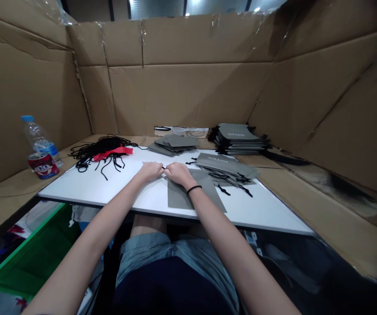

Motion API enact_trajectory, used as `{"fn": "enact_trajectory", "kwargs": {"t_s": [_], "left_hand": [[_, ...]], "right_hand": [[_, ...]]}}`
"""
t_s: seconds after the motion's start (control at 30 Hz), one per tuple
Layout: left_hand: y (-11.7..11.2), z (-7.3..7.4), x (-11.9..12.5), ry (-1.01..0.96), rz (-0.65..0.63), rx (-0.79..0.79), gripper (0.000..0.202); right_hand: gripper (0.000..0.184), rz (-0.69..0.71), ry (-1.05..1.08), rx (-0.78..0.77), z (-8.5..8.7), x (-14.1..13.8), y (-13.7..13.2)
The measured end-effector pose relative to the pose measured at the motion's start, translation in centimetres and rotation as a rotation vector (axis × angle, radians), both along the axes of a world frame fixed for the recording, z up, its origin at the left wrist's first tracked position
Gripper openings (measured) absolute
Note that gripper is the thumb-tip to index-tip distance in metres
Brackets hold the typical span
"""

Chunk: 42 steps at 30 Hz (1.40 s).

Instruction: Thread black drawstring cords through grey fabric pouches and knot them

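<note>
My left hand (152, 171) and my right hand (179, 173) are both closed, knuckles nearly meeting over the white table. Between them shows a short piece of black cord (164, 168), gripped by the fingers of each hand; its ends are mostly hidden. Beneath my right hand and wrist lies a flat grey drawstring pouch (188, 195). Just to the right, several grey pouches (223, 162) with black cords and pale lettering are piled loosely. Left of my hands rests a tangle of black cords (104, 146) with a red strip (114, 152) across it.
Grey pouches without visible cords (175, 143) lie behind my hands. A tall stack of corded pouches (237, 138) stands back right. A water bottle (40, 140) and a red can (43, 166) stand left. Cardboard walls (188, 92) enclose the white table (109, 191); a green bin (40, 249) sits below left.
</note>
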<state>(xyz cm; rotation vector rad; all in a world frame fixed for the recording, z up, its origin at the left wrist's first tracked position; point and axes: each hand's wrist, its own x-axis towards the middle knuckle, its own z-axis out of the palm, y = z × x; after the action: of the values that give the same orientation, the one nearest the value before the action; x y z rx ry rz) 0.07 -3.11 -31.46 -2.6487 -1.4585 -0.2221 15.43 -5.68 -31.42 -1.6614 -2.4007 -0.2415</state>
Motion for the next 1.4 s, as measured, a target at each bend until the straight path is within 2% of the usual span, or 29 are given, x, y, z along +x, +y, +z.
{"fn": "enact_trajectory", "kwargs": {"t_s": [0.2,0.47,0.67,0.8,0.93,1.03,1.2,1.4], "left_hand": [[0.4,0.2,-0.1,0.038,0.023,0.056,0.04],[0.9,0.3,-0.3,-0.023,0.04,0.1,0.036],[0.4,0.3,-0.5,-0.05,0.016,0.075,0.034],[0.2,-0.1,-1.0,-0.2,-0.053,-0.031,0.033],[0.7,-0.7,-1.1,-0.486,-0.141,-0.232,0.027],[0.9,-0.9,-1.0,-0.629,-0.149,-0.325,0.023],[1.0,-0.9,-1.2,-0.713,-0.123,-0.424,0.023],[1.3,-1.0,-1.4,-0.661,-0.185,-0.491,0.019]], "right_hand": [[0.04,-0.042,0.014,-0.005,0.2,-0.2,-0.3],[0.04,-0.067,0.059,0.019,0.6,-0.2,-0.5],[0.039,-0.083,0.05,0.015,0.6,0.2,-0.4],[0.033,-0.049,0.065,0.039,0.3,0.6,-0.4],[0.034,0.065,0.095,0.12,0.0,0.5,-0.5],[0.028,0.142,0.096,0.137,-0.1,0.2,-0.6],[0.024,0.2,0.08,0.103,0.0,-0.1,-0.7],[0.025,0.248,0.091,0.102,-0.3,0.0,-0.6]]}}
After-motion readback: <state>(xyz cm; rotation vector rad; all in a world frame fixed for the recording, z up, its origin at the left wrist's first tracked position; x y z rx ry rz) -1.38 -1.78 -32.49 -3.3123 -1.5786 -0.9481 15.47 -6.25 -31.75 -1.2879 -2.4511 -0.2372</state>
